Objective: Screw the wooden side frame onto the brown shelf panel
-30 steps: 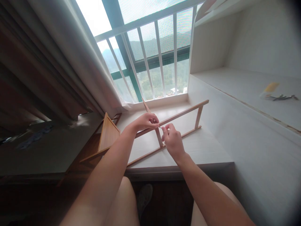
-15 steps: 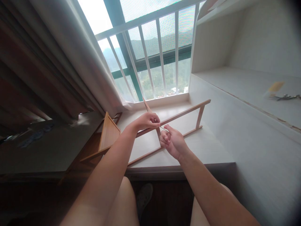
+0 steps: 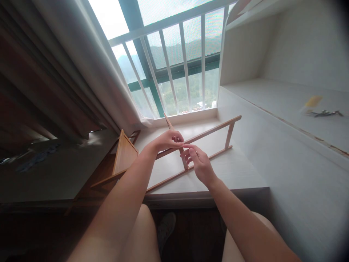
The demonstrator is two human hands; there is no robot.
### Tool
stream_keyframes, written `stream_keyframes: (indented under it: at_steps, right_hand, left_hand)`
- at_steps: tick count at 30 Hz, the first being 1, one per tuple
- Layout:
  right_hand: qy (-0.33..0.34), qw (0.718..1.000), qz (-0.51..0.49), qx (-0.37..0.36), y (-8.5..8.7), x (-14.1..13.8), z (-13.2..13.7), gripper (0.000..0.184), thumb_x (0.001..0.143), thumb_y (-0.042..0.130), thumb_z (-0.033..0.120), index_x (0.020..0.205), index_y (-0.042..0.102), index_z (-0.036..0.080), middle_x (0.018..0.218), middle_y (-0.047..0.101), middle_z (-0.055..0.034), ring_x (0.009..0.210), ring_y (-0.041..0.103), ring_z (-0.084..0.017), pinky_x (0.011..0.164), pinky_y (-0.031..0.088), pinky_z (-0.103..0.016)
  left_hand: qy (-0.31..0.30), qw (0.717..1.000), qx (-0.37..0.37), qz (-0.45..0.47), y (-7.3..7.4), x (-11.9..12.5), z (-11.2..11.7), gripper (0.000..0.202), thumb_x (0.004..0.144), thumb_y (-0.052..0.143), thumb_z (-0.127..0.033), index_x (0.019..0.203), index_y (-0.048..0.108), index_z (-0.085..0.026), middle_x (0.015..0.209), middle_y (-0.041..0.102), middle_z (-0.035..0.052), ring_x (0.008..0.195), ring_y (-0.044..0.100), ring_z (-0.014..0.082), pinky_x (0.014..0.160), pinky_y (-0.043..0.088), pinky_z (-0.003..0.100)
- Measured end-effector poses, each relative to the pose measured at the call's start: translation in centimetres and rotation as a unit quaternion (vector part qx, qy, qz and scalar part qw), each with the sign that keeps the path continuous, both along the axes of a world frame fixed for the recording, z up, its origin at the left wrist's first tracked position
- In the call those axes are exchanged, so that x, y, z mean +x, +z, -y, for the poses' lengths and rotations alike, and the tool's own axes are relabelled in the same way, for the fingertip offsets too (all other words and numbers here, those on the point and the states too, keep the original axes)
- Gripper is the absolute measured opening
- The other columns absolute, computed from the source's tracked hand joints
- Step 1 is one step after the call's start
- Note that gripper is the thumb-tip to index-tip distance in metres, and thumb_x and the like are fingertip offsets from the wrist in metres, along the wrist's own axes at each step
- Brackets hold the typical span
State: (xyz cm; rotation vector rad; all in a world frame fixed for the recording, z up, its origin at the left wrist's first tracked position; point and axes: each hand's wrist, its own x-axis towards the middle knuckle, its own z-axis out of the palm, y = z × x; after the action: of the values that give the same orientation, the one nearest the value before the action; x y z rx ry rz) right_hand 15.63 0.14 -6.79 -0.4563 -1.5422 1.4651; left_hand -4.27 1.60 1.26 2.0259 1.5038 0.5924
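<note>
A ladder-like wooden frame (image 3: 212, 129) lies slanted on the white window ledge, with one crosspiece at its right end and another near my hands. My left hand (image 3: 171, 140) is closed at the upper rail where the middle crosspiece (image 3: 184, 162) meets it, thumb and fingertips pinched at that joint. From the right, my right hand (image 3: 202, 163) reaches in with its index finger stretched to the left fingertips. Its thumb and other fingers are bent but apart. The thin metal rod seen earlier is hidden behind the fingers.
Left of my forearm stands a wooden piece with a panel (image 3: 125, 154). A grey curtain (image 3: 109, 72) hangs at the left, and a white railing (image 3: 185, 65) crosses the window. Small metal parts (image 3: 327, 113) and a yellow-and-clear packet (image 3: 313, 102) lie on the right shelf.
My right hand has loosened from its pinch on a thin metal rod, and its index finger now stretches to the joint. My left hand stays at the same joint.
</note>
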Motion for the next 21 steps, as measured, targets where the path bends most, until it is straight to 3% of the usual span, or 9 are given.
stream_keyframes:
  at_steps: [2, 4, 8, 13, 21]
  right_hand:
    - [-0.068, 0.987, 0.054, 0.132, -0.3, 0.4, -0.1, 0.035, 0.098, 0.038, 0.039, 0.119, 0.059, 0.020, 0.096, 0.066, -0.0080, 0.084, 0.060, -0.019, 0.079, 0.050, -0.035]
    - [-0.112, 0.970, 0.083, 0.198, -0.7, 0.7, -0.3, 0.034, 0.099, 0.036, 0.033, 0.123, 0.056, 0.021, 0.099, 0.065, -0.0074, 0.087, 0.061, -0.018, 0.083, 0.048, -0.035]
    - [-0.143, 0.962, 0.106, 0.206, -1.4, 0.7, -0.5, 0.026, 0.099, 0.037, 0.028, 0.122, 0.048, 0.023, 0.088, 0.067, -0.0034, 0.077, 0.063, -0.017, 0.073, 0.049, -0.031]
    - [-0.166, 0.964, 0.083, 0.188, -2.1, 0.2, -0.7, 0.011, 0.097, 0.046, 0.031, 0.103, 0.046, 0.022, 0.094, 0.071, -0.0058, 0.079, 0.068, -0.018, 0.073, 0.052, -0.031]
    - [-0.202, 0.956, 0.077, 0.198, -2.9, -0.4, -1.0, 0.014, 0.096, 0.050, 0.034, 0.090, 0.049, 0.021, 0.090, 0.073, -0.0074, 0.076, 0.071, -0.019, 0.068, 0.054, -0.032]
  left_hand:
    - [0.002, 1.000, 0.001, 0.001, -0.1, -0.1, 0.0, 0.026, 0.076, 0.066, -0.038, 0.085, 0.069, -0.013, 0.079, 0.063, 0.0041, 0.071, 0.055, 0.0131, 0.064, 0.044, 0.023]
    - [0.003, 1.000, 0.000, 0.003, -0.1, -0.1, 0.0, 0.027, 0.075, 0.067, -0.039, 0.085, 0.069, -0.013, 0.079, 0.062, 0.0038, 0.071, 0.055, 0.0128, 0.064, 0.043, 0.023]
    - [0.005, 1.000, -0.001, 0.004, 0.1, 0.2, 0.2, 0.026, 0.075, 0.067, -0.037, 0.084, 0.069, -0.013, 0.079, 0.061, 0.0029, 0.070, 0.053, 0.0123, 0.065, 0.043, 0.024]
    - [0.013, 1.000, -0.003, 0.001, 0.5, 0.7, 0.4, 0.023, 0.074, 0.067, -0.035, 0.082, 0.068, -0.013, 0.077, 0.060, 0.0025, 0.070, 0.052, 0.0124, 0.066, 0.043, 0.024]
    - [0.009, 1.000, -0.003, -0.002, 0.3, 0.3, 0.1, 0.025, 0.075, 0.067, -0.038, 0.084, 0.069, -0.014, 0.079, 0.062, 0.0031, 0.071, 0.054, 0.0127, 0.065, 0.043, 0.023]
